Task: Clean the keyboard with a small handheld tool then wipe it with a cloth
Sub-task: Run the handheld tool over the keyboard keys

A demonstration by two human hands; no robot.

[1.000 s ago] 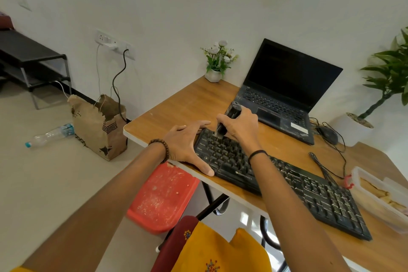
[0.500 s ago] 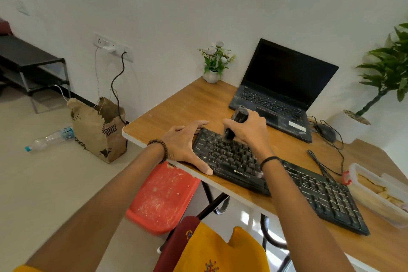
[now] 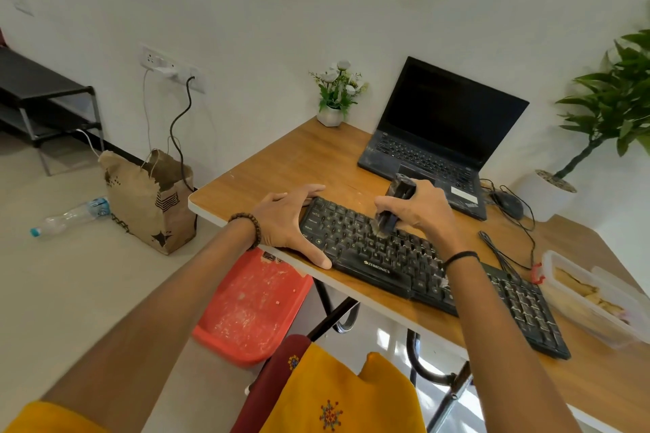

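Observation:
A black keyboard (image 3: pixel 404 260) lies slantwise along the front edge of the wooden desk (image 3: pixel 292 165). My right hand (image 3: pixel 418 211) grips a small dark handheld brush (image 3: pixel 392 207) held upright, its pale bristles touching the keys in the keyboard's left half. My left hand (image 3: pixel 288 221) rests spread over the keyboard's left end, thumb on the front edge and fingers along the back edge, steadying it. No cloth is visible on the desk.
An open black laptop (image 3: pixel 446 137) stands behind the keyboard, with a small flower pot (image 3: pixel 334 98) to its left. A mouse (image 3: pixel 508 204) and cables lie at right, beside a clear plastic food box (image 3: pixel 591 295). A red stool (image 3: pixel 253 306), paper bag (image 3: pixel 151 197) and bottle (image 3: pixel 70 216) sit on the floor.
My right hand has carried the brush rightward along the keyboard's upper rows, away from the left end. My left hand has stayed on the left end.

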